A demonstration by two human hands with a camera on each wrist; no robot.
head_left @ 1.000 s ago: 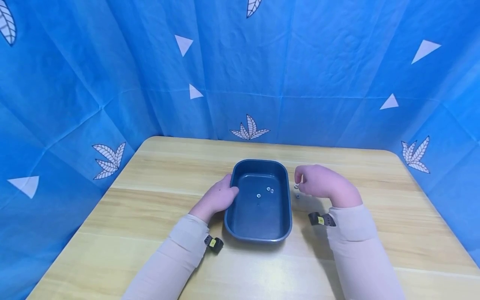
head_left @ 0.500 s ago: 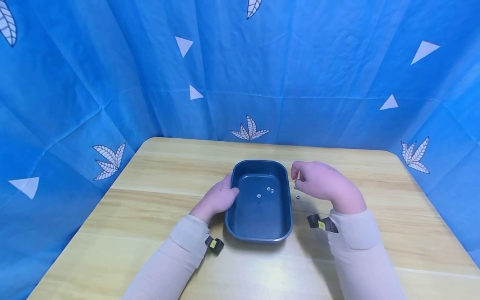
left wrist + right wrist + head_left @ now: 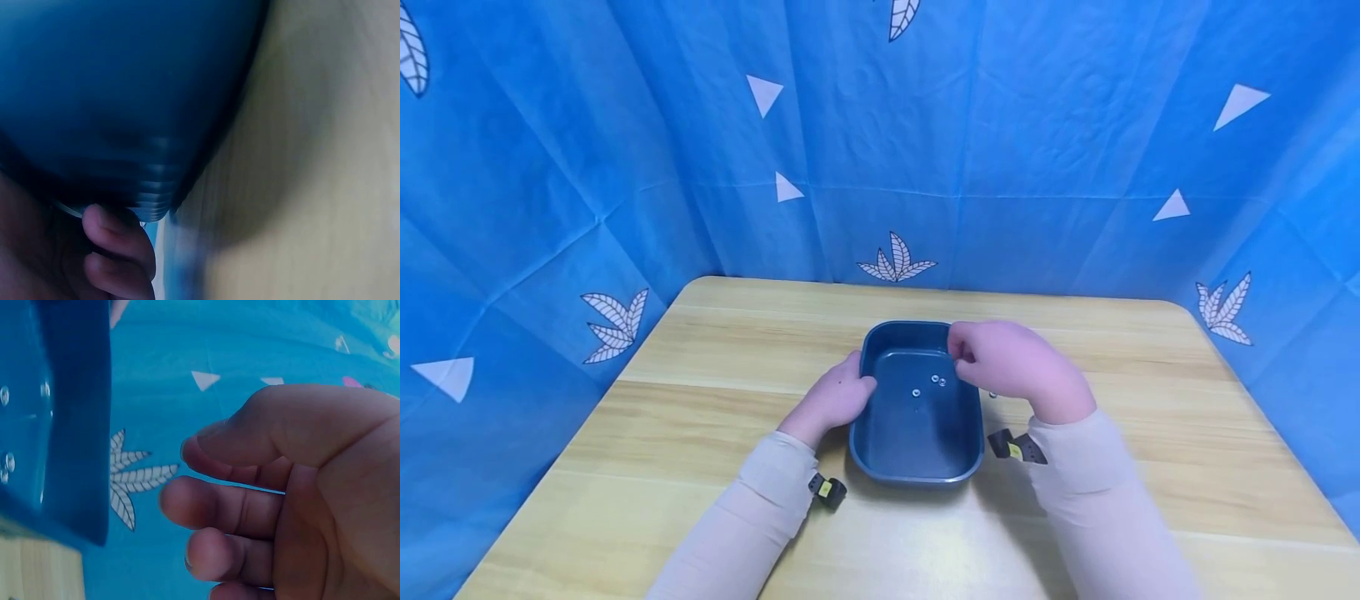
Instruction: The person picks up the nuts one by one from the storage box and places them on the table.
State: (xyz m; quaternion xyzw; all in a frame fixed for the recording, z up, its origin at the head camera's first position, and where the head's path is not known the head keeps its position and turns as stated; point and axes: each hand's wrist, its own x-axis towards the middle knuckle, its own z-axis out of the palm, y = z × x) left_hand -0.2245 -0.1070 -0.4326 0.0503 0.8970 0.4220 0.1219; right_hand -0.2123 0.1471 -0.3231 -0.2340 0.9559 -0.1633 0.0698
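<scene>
Blue curtain bkgd (image 3: 1037, 125) w/ white triangles + leaf prints, light wood-grain table (image 3: 752, 333) in front of it. Dark blue tray (image 3: 917, 450) sits on the table pretty much btwn the two hands, long side running away from the person. Inside are three tiny shiny metal bits, prob nuts: a loose nut (image 3: 916, 392) roughly midway btwn the hands, and a close pair of nuts (image 3: 938, 381) nearer the right one. One more stray nut (image 3: 992, 394) is on the tabletop just outside the tray's right side, below the right hand in the head view. Left hand (image 3: 832, 396) grips the left rim, thumb over the edge, and the left wrist cam has bent fingers (image 3: 122, 240) by the outer wall. Right hand (image 3: 1011, 360) is over the far part of the right rim, thumb + index brought close together, other fingers bent; can't tell if anything's pinched in there tbh. Right wrist cam shows curtain btwn its fingertips and the tray wall, so they look apart. Further out: pale sleeves (image 3: 1105, 492) on both arms, plus a dark wrist strap w/ a yellow tag (image 3: 1015, 451) on each.
</scene>
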